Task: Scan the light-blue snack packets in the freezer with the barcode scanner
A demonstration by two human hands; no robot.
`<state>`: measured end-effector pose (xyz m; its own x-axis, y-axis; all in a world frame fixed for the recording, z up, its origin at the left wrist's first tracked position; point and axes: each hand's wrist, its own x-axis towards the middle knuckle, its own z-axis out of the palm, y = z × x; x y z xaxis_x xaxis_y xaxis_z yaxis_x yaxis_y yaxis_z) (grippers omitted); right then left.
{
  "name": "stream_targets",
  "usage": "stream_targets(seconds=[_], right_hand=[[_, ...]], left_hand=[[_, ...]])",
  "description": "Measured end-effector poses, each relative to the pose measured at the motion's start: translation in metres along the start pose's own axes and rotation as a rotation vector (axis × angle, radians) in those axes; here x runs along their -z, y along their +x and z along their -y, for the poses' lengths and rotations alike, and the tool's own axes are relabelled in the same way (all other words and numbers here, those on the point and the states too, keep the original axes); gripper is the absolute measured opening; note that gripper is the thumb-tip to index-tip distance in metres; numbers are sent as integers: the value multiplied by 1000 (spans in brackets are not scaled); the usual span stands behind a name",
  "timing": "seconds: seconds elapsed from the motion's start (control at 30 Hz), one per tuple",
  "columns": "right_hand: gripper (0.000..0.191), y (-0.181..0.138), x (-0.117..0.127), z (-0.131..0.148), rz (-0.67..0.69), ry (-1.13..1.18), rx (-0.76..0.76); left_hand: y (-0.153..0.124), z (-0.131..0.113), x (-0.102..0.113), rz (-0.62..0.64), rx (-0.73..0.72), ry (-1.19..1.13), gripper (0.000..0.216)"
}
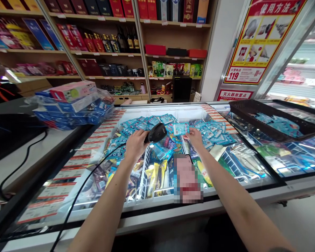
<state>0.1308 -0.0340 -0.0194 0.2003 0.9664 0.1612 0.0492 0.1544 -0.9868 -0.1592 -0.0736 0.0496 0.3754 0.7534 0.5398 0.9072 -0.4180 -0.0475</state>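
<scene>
My left hand [135, 142] is wrapped round a black barcode scanner [157, 133], its head tilted to the right. A black cable [88, 177] runs from its handle down to the lower left. Between the fingertips of my right hand [195, 138] is a small flat blue packet [181, 129], held by its right end. The scanner's head and the packet are close, with a gap between them. Similar blue packets lie in a left pile [136, 125] and a right pile [215, 133] on the freezer's glass top, either side of my hands.
Under the glass, wire baskets [146, 168] hold wrapped goods. A phone [187, 178], blurred out, lies at the near edge. To the right is a dark tray [308, 122] with more blue packets. Bagged boxes [73, 105] sit at the left. Shelves [107, 52] stand behind.
</scene>
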Motion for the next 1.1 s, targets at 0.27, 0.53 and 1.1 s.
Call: stream_targets(seconds=[0.27, 0.53, 1.1], right_hand=[[29, -2, -3, 5, -108, -172, 6], [36, -6, -6, 14, -121, -236, -31], [40, -13, -6, 25, -137, -399, -40]], left_hand=[[16, -16, -21, 55, -56, -46, 37], [11, -14, -29, 84, -81, -18, 36], [10, -15, -27, 96, -56, -43, 36]])
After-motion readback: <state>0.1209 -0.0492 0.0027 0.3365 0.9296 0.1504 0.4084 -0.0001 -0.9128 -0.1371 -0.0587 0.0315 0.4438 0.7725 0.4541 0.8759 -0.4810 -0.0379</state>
